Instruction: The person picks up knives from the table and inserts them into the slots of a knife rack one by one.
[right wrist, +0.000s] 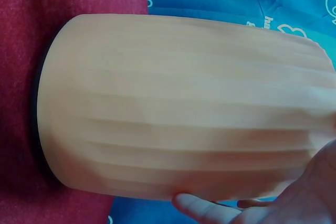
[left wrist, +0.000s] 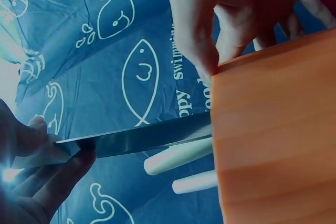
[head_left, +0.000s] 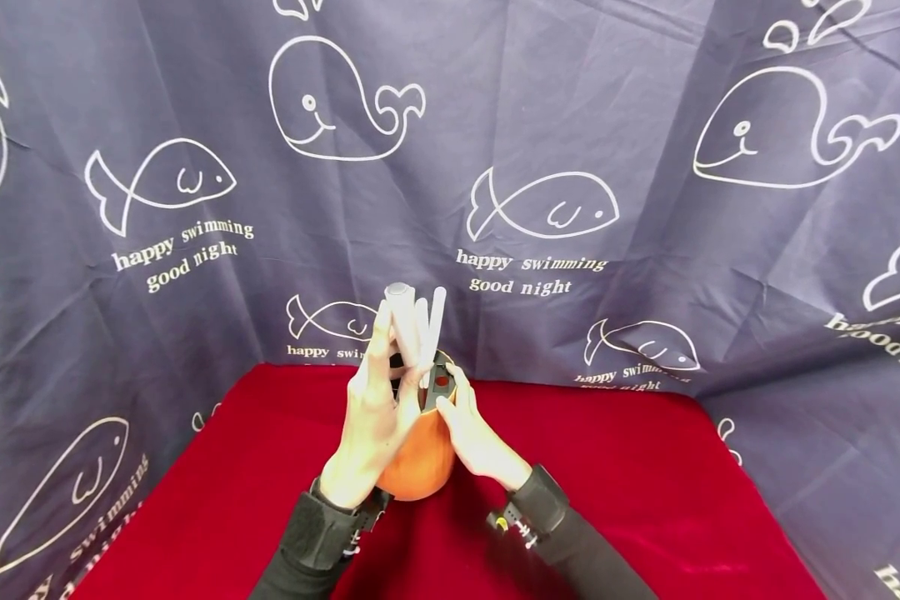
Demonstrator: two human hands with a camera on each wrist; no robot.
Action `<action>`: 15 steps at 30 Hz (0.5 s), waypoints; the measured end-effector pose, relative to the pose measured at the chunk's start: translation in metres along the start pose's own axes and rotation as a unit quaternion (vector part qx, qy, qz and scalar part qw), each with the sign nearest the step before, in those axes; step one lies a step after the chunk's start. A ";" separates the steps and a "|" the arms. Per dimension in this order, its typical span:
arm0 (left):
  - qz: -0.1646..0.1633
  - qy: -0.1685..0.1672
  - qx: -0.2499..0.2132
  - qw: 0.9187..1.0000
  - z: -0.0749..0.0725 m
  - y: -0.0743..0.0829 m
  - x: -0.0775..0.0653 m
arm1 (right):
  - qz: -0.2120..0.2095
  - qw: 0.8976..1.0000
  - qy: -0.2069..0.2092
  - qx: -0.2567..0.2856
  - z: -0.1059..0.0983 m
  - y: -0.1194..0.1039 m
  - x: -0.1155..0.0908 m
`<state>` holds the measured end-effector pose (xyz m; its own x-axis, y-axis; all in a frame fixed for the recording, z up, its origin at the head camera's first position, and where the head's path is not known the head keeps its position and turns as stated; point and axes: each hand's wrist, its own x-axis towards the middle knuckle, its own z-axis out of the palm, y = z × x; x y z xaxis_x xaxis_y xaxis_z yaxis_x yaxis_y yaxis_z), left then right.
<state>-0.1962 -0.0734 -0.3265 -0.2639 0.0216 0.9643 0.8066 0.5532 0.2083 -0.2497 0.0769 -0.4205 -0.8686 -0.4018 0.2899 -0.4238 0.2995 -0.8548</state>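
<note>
An orange, ribbed knife block (head_left: 417, 457) stands upright with a dark slotted top. My left hand (head_left: 367, 417) grips a knife by its pale handle (head_left: 402, 317) above the block. In the left wrist view, much of the knife's blade (left wrist: 142, 137) shows outside the block, while its tip end is hidden inside. My right hand (head_left: 483, 437) holds the block's upper rim on the right side, thumb on the near edge and fingers beyond it. Two more white handles (left wrist: 181, 156) stick out of the block beside the blade.
A red cloth (head_left: 607, 483) covers the table under the block. Behind and at both sides hangs a grey-blue curtain (head_left: 450, 108) with white whale and fish drawings. In the slotted top is a small red spot (head_left: 442, 381).
</note>
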 end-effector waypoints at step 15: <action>-0.014 -0.005 0.007 1.000 0.006 -0.012 -0.011 | -0.007 1.000 0.000 -0.022 -0.001 -0.003 -0.001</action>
<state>-0.2062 -0.0747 -0.3403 -0.2913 0.0143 0.9565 0.7918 0.5647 0.2327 -0.2475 0.0772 -0.4181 -0.8628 -0.4056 0.3016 -0.4466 0.3323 -0.8308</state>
